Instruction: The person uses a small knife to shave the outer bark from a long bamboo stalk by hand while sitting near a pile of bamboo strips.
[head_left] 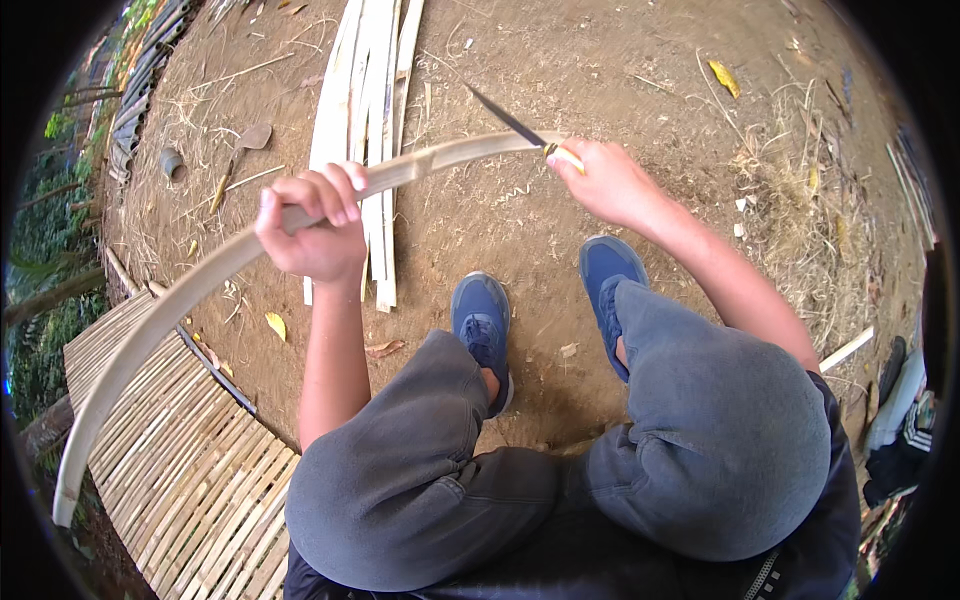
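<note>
A long bamboo strip (190, 285) crosses in front of me, its near end low at the far left and its other end by my right hand. My left hand (318, 225) is closed round the strip, fingers over its top. In my right hand (607, 180) is a knife (505, 117) with a dark pointed blade and a yellow handle, mostly covered by the fingers. The blade points up and left, crossing the strip close to its right end. Whether the right fingers also touch the strip, I cannot tell.
Pale split bamboo strips (350, 100) lie on the dirt beyond my left hand. A small trowel-like tool (240, 160) and a grey cup-shaped piece (172, 163) are left of them. A slatted bamboo platform (190, 430) stands at the left. My blue shoes (481, 320) rest on the ground.
</note>
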